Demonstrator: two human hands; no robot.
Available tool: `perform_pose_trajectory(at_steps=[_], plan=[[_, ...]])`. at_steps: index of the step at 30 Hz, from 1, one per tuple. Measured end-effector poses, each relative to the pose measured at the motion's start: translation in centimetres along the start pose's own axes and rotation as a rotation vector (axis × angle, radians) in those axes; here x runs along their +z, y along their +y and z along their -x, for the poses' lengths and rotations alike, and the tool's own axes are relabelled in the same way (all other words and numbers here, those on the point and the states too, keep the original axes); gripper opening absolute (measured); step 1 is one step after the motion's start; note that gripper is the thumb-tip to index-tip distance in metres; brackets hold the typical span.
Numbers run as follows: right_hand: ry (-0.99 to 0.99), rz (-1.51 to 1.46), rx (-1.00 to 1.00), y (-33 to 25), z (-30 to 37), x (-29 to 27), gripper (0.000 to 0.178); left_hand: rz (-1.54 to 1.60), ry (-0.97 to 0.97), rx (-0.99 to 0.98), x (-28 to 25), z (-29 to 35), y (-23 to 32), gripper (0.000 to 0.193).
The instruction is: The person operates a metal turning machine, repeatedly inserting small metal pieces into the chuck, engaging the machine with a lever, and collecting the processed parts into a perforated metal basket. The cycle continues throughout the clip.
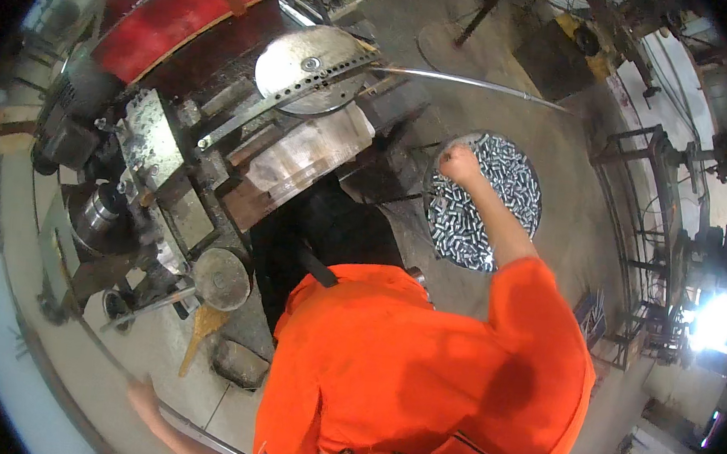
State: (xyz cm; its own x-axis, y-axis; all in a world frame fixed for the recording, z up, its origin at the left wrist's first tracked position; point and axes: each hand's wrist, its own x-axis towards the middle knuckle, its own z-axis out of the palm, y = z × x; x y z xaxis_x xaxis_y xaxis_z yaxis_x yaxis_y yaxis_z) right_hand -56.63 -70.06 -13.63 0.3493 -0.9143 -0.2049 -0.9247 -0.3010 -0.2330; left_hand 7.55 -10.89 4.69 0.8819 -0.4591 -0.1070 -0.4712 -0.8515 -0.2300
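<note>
Out to the right, my right hand (460, 164) is closed in a fist above the upper left part of a round tub (426, 199). Small shiny cylindrical metal pieces (465, 235) fill the tub. Whatever the right fingers hold is hidden. At the lower left, my left hand (143, 396) is slightly blurred, its fingers closed round a long thin metal rod (98, 341). This rod runs from beside the machine toward the lower edge.
Ahead stands a greasy machine with a large metal disc (287, 60) and a perforated bar (284, 97). A long bright rod (477, 84) sticks out rightward. A round-topped stool (223, 279), a brush (202, 329) and a dark pan (239, 362) are at left. Metal racks (650, 215) line the right.
</note>
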Motion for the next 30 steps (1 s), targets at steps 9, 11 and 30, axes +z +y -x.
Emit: perform_pose_trajectory(at_steps=[9, 11, 30], plan=[[0.003, -0.819, -0.787, -23.6, 5.7, -9.4, 0.032, 1.264, 0.019, 0.235, -15.3, 3.2, 24.0, 0.03], [0.011, -0.847, -1.047, -30.6, 7.1, -11.7, 0.035, 1.307, -0.205, 0.469, -16.4, 3.3, 29.1, 0.032], [-0.004, -0.402, -1.574, -43.4, 8.2, -15.2, 0.022, 1.429, -0.352, 0.518, -14.2, 3.4, 29.7, 0.032]])
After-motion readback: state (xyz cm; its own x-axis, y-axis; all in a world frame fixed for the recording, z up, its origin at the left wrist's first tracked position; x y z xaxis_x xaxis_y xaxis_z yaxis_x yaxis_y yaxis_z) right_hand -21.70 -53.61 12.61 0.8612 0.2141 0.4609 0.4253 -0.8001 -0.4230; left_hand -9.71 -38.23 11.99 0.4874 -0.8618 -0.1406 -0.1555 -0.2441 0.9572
